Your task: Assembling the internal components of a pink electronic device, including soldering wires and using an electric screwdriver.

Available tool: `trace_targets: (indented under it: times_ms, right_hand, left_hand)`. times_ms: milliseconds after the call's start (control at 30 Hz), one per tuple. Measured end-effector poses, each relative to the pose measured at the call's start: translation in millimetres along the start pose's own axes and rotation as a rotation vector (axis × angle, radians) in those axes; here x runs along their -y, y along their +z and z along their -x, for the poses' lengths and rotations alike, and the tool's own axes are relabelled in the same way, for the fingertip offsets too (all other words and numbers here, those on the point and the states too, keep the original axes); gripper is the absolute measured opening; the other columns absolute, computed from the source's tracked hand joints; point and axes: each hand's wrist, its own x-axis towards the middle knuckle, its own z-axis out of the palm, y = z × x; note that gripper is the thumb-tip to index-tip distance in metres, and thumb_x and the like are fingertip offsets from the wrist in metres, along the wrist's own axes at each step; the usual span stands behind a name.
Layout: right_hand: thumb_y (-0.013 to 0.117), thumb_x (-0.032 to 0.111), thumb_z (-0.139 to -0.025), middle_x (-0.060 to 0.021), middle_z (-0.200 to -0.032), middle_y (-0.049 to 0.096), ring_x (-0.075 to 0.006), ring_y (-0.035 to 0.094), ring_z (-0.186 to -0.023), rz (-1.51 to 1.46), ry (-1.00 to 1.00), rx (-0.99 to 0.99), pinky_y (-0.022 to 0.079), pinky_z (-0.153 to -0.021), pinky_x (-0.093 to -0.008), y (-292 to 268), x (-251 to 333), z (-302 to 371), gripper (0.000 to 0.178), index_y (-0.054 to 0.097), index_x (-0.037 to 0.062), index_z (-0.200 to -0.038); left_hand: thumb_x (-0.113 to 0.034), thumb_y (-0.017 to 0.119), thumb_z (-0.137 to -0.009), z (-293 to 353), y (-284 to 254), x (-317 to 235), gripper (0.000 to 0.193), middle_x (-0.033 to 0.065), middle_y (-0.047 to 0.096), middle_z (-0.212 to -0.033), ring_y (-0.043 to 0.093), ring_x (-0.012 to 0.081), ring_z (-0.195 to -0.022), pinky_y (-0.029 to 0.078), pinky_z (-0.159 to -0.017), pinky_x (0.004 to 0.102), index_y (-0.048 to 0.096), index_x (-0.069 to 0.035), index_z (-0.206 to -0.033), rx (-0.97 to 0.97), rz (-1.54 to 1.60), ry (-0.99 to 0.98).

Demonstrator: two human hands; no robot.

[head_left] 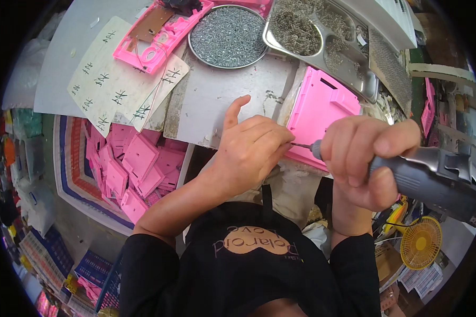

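My right hand is wrapped round a dark grey electric screwdriver, held nearly level with its thin bit pointing left. The fingertips of my left hand are pinched together at the tip of that bit, with one finger raised away from the others. Whatever lies between those fingertips is too small and hidden to name. Just beyond both hands, a flat pink plastic panel with a slot and raised edges rests on the work surface. The hands and the screwdriver cover part of its near edge.
A round metal dish holds many small silver screws. Right of it stands a steel compartment tray with small metal parts. A pink housing lies at the far left on marked card. Pink panels fill a bin below left; a yellow fan stands right.
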Motion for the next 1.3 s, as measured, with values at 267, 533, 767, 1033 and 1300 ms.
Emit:
trace_targets:
  times_ms: [267, 533, 767, 1033, 1300]
  right_hand:
    - [0.07, 0.014, -0.095, -0.0058, -0.068, 0.053, -0.0167, 0.049, -0.058, -0.082, 0.035, -0.043, 0.045, -0.055, -0.0335, 2.4, 0.9, 17.4, 0.027, 0.049, 0.0058, -0.111]
    - [0.071, 0.013, -0.093, -0.0038, -0.063, 0.054, -0.0173, 0.052, -0.053, 0.237, 0.042, 0.01, 0.046, -0.055, -0.0338, 12.2, -19.7, 34.9, 0.025, 0.049, 0.0086, -0.102]
    - [0.074, 0.014, -0.091, -0.0035, -0.061, 0.053, -0.0188, 0.051, -0.052, 0.409, 0.035, 0.063, 0.045, -0.054, -0.034, 9.7, -25.5, 38.7, 0.024, 0.051, 0.0079, -0.099]
    - [0.058, 0.018, -0.095, -0.0002, -0.059, 0.044, -0.0131, 0.044, -0.051, 0.157, -0.283, -0.279, 0.042, -0.049, -0.0312, -93.2, 45.9, 32.0, 0.037, 0.051, -0.0002, -0.126]
    - [0.054, 0.012, -0.094, -0.0012, -0.063, 0.043, -0.0136, 0.043, -0.052, 0.279, -0.165, -0.506, 0.045, -0.054, -0.0354, -131.1, 5.7, 34.0, 0.03, 0.054, 0.0021, -0.122]
  left_hand:
    - [-0.008, 0.077, -0.077, -4.5, -15.8, -2.4, 0.032, 0.0041, 0.073, -0.106, 0.069, 0.0227, -0.103, 0.03, -0.116, 0.053, 0.069, -0.009, -0.109, 0.194, 0.057, 0.006]
    - [-0.002, 0.069, -0.076, -6.2, -9.3, 6.4, 0.065, 0.011, 0.064, -0.139, 0.062, 0.0248, -0.124, 0.038, -0.106, 0.0495, 0.057, -0.008, -0.139, 0.401, 0.088, 0.009]
    - [-0.004, 0.069, -0.079, -9.2, -9.5, -0.4, 0.065, 0.0099, 0.069, -0.129, 0.065, 0.0235, -0.117, 0.04, -0.098, 0.0481, 0.053, -0.008, -0.141, 0.368, 0.064, -0.053]
    - [0.004, 0.065, -0.073, -43.1, 22.9, -20.0, 0.047, 0.0093, 0.071, -0.124, 0.065, 0.0287, -0.116, 0.047, -0.096, 0.0436, 0.069, -0.005, -0.12, 0.282, 0.063, 0.196]
    - [-0.006, 0.07, -0.08, -53.0, 60.5, -24.6, 0.039, 0.0047, 0.07, -0.13, 0.063, 0.0256, -0.123, 0.044, -0.1, 0.0407, 0.073, -0.009, -0.118, 0.412, -0.148, 0.243]
